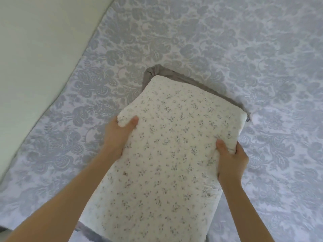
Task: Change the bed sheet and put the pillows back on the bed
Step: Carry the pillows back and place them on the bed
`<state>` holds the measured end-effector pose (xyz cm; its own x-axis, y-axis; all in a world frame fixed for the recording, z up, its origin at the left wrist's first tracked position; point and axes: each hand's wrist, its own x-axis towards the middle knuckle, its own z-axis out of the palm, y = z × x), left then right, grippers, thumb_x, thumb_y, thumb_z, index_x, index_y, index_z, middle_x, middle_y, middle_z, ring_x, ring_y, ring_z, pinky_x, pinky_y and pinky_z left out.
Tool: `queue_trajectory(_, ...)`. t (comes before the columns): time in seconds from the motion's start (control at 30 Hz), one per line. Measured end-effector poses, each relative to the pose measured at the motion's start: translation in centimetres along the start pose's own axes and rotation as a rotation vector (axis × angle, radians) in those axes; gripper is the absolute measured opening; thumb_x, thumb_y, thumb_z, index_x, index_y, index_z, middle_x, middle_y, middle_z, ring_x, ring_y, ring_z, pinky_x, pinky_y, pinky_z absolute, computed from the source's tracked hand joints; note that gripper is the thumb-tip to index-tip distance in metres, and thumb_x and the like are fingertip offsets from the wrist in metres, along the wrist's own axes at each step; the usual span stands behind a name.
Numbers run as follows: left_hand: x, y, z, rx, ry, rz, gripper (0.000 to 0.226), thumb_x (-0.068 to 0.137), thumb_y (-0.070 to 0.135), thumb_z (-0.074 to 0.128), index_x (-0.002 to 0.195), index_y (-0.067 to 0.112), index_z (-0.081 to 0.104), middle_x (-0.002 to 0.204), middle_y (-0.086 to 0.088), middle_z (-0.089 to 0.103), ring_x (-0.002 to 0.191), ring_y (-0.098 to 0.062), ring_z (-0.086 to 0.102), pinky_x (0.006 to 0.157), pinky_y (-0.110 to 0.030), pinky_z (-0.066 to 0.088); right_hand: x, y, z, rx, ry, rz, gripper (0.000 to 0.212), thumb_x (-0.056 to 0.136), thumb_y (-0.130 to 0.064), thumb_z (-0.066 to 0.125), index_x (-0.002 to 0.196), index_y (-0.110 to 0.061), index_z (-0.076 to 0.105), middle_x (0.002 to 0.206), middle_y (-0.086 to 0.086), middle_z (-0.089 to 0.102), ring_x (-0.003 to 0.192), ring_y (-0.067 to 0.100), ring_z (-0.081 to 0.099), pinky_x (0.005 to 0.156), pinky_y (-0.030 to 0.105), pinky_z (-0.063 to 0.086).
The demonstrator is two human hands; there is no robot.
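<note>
While you gripped the pillow (pixel 166 145) by its two long sides, it stretched away from you over the middle of the bed, its far short end toward the top of the view and its near end cut off at the bottom edge. The pillow was cream, printed all over with small grey-brown sprigs. Your left hand (pixel 118 135) clasped the left side near the far corner, thumb pressed down on the top face and fingers hidden underneath. Your right hand (pixel 230 159) clasped the right side a little nearer to you, thumb dug into the top face and fingers curled round the edge. Both arms were bare and reached in from the bottom of the view.

A band of grey fabric (pixel 152 72) showed just beyond the pillow's far left corner and along its far edge, bunched at the corner, and more grey showed under the near left side. Whether it belonged to the pillow or lay beneath it could not be told, nor whether the pillow rested on the bed or was held just above it.

Under everything the bed sheet (pixel 244 49), pale lilac with a large grey-blue flower pattern, lay spread flat across the mattress. At upper left a plain cream wall (pixel 43 41) met the sheet's edge.
</note>
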<state>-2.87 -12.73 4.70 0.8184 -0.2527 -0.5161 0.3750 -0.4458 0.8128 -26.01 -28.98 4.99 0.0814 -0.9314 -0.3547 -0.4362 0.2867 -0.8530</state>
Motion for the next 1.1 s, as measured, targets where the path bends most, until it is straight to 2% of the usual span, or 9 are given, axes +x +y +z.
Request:
queue_trajectory(0.17, 2.2, 9.5, -2.8, -0.073, 0.091, 0.32, 0.034, 0.081, 0.039, 0.071, 0.11, 0.025, 0.057, 0.095, 0.019, 0.062, 0.078, 0.009, 0.062, 0.061, -0.014, 0.051, 1.6, -9.0, 4.2, 0.174, -0.02, -0.167, 0.025, 0.086, -0.024, 0.067, 0.109, -0.012, 0.066, 0.096, -0.006, 0.069, 0.092, 0.014, 0.066, 0.083, 0.038, 0.057)
queue_trajectory(0.27, 7.0, 13.6, -4.7, 0.127, 0.166, 0.439, 0.048, 0.084, 0.052, 0.063, 0.123, 0.027, 0.049, 0.111, 0.013, 0.059, 0.101, -0.007, 0.06, 0.083, -0.026, 0.051, 5.2, -12.2, 8.8, 0.068, -0.051, -0.256, 0.044, 0.085, -0.044, 0.064, 0.122, -0.022, 0.059, 0.105, -0.011, 0.066, 0.098, 0.014, 0.063, 0.086, 0.039, 0.055)
queue_trajectory(0.37, 13.0, 13.5, -6.4, 0.625, 0.19, 0.262, 0.08, 0.087, 0.062, 0.049, 0.149, 0.023, 0.017, 0.147, -0.013, 0.033, 0.134, -0.032, 0.034, 0.108, -0.047, 0.033, 8.9, -12.4, 13.0, -0.373, -0.209, -0.181, 0.078, 0.085, -0.062, 0.053, 0.148, -0.026, 0.025, 0.141, 0.005, 0.046, 0.118, 0.029, 0.053, 0.095, 0.046, 0.048)
queue_trajectory(0.47, 16.1, 7.9, -8.1, 0.823, 0.196, 0.019, 0.084, 0.086, 0.064, 0.044, 0.15, 0.017, 0.017, 0.146, -0.025, 0.03, 0.133, -0.041, 0.032, 0.108, -0.051, 0.03, 9.2, -8.9, 15.0, -0.705, -0.372, -0.125, 0.086, 0.088, -0.061, 0.049, 0.152, -0.022, 0.008, 0.155, 0.014, 0.02, 0.133, 0.036, 0.038, 0.102, 0.047, 0.042)
queue_trajectory(0.6, 15.7, -2.0, -11.0, 0.885, 0.154, -0.221, 0.09, 0.085, 0.069, 0.041, 0.148, 0.008, 0.022, 0.148, -0.022, 0.031, 0.131, -0.041, 0.037, 0.103, -0.051, 0.037, 4.9, -0.7, 15.2, -0.581, -0.541, 0.058, 0.09, 0.083, -0.064, 0.054, 0.151, -0.021, 0.013, 0.15, 0.007, 0.031, 0.132, 0.031, 0.04, 0.104, 0.045, 0.039)
queue_trajectory(0.7, 15.2, -6.7, -11.8, 0.816, 0.166, -0.297, 0.098, 0.081, 0.078, 0.029, 0.143, 0.002, 0.032, 0.143, -0.025, 0.037, 0.128, -0.041, 0.04, 0.103, -0.052, 0.036, 1.7, 3.4, 15.1, -0.4, -0.509, 0.159, 0.099, 0.075, -0.076, 0.049, 0.151, -0.031, 0.004, 0.15, 0.0, 0.033, 0.13, 0.028, 0.044, 0.103, 0.046, 0.041)
queue_trajectory(0.97, 12.6, -5.8, -13.4, 0.783, 0.376, 0.019, 0.062, 0.093, 0.056, 0.038, 0.109, -0.003, 0.051, 0.093, -0.018, 0.058, 0.089, -0.037, 0.057, 0.072, -0.039, 0.039, -3.2, 2.8, 12.7, -0.34, -0.25, -0.046, 0.058, 0.091, -0.056, 0.045, 0.142, -0.031, 0.03, 0.106, -0.021, 0.051, 0.09, 0.008, 0.051, 0.067, 0.026, 0.04)
queue_trajectory(1.03, 11.6, -6.8, -14.8, 0.855, 0.351, -0.035, 0.065, 0.091, 0.061, 0.035, 0.109, 0.0, 0.05, 0.094, -0.019, 0.061, 0.085, -0.036, 0.058, 0.078, -0.043, 0.044, -4.5, 3.7, 12.0, -0.399, -0.269, -0.061, 0.06, 0.092, -0.057, 0.042, 0.144, -0.03, 0.028, 0.113, -0.018, 0.053, 0.097, 0.011, 0.054, 0.072, 0.028, 0.044)
queue_trajectory(1.1, 10.7, -7.9, -15.2, 1.108, 0.282, -0.181, 0.071, 0.091, 0.063, 0.031, 0.127, 0.003, 0.042, 0.112, -0.027, 0.058, 0.102, -0.042, 0.056, 0.096, -0.051, 0.037, -5.3, 5.5, 11.8, -0.593, -0.423, 0.02, 0.069, 0.092, -0.061, 0.034, 0.15, -0.029, 0.013, 0.137, -0.002, 0.048, 0.116, 0.022, 0.052, 0.09, 0.037, 0.046)
